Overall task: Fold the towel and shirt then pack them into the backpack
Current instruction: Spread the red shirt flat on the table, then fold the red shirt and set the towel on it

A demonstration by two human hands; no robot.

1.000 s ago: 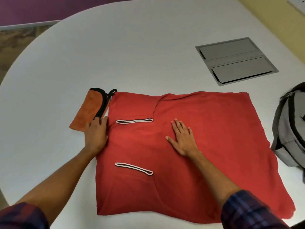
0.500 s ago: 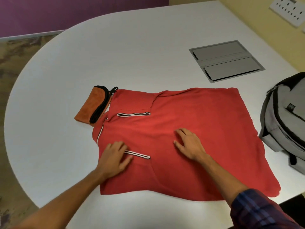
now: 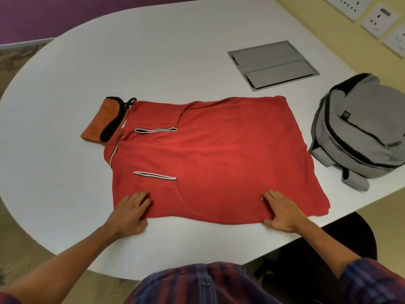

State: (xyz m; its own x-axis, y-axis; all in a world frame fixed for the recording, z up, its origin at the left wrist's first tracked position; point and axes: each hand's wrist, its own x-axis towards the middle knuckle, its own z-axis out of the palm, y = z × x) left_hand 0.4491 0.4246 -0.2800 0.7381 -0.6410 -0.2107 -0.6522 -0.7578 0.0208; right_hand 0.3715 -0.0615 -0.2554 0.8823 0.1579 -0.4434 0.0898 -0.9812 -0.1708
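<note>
Head camera, looking down on a white table (image 3: 153,51) with a rounded far-left end. A red shirt (image 3: 219,154) lies flat across the middle of it, sleeves already folded in over the body so the white-trimmed cuffs show as two short stripes on the left half. Its lower hem runs close to the table's near edge.

The left hand (image 3: 129,212) sits at the shirt's near-left corner, fingers on top of the cloth and slightly curled. The right hand (image 3: 282,212) sits on the same hem further right, fingers spread over the cloth, thumb at the edge. Both seem placed to take hold of the near hem and carry it away toward the far edge, halving the shirt. Whether either hand has actually pinched the fabric cannot be told; the thumbs may be under the hem or just beside it.

An orange towel (image 3: 100,123) with black edging, already folded into a narrow bundle, lies beside the shirt's collar end toward the table's left, touching or slightly under the shirt, likely parked there until packing.

A grey backpack (image 3: 359,128) rests at the table's right edge, just beside the shirt, within easy reach. It is cut off by the frame's right side, and whether its zip is open is unclear.

A grey metal cable hatch (image 3: 274,64) is set into the table toward the far right.
</note>
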